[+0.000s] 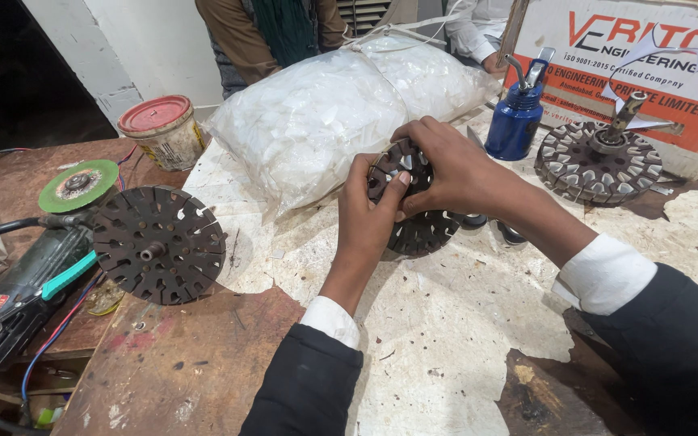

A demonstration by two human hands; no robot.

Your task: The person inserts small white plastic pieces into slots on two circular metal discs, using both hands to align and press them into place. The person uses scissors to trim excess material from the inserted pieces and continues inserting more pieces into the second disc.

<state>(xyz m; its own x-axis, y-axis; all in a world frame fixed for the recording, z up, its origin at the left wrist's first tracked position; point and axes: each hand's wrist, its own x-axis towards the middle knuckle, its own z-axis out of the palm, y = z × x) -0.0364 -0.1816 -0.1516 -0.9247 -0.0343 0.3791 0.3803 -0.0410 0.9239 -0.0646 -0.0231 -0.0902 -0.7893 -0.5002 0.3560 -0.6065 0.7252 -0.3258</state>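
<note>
Hands meet at the middle of the table (446, 339), both closed around one dark slotted metal disc (418, 214) that stands tilted on its edge: the left hand (369, 214) pinches its near rim with thumb and fingers, the right hand (454, 165) curls over its top. Three such discs show in all; a second disc (159, 244) lies flat at nine o'clock, and a third disc (598, 165), fitted with pale inserts and a shaft, lies at two o'clock. One blue oil can (517, 113) stands at one o'clock, one white plastic bag (341, 113) at twelve, touching the held disc. One red-lidded tub (163, 131) sits at ten, one grinder (30, 266) with a green wheel at nine.
</note>
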